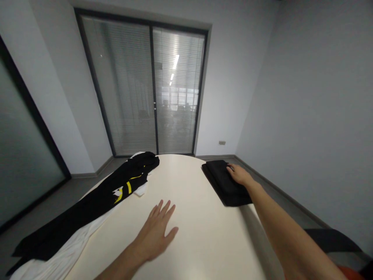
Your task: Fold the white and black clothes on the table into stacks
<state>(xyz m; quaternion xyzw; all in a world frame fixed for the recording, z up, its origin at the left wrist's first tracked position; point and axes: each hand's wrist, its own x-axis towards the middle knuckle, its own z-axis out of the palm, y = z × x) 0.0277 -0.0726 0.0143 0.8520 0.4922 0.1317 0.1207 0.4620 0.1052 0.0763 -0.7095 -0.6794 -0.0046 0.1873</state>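
The right hand [239, 174] rests palm-down on a folded black garment [224, 182] at the right edge of the white oval table [201, 233] — its fingers lie loosely spread over the top fold, gripping nothing. The left hand [155, 232] lies flat on bare tabletop near the middle, fingers slightly apart and holding nothing. Well apart to the left, a long black garment with yellow markings [96, 202] sprawls over a white cloth [67, 254] (both hang past the table's left edge). Behind stands a glass door with blinds [151, 89].
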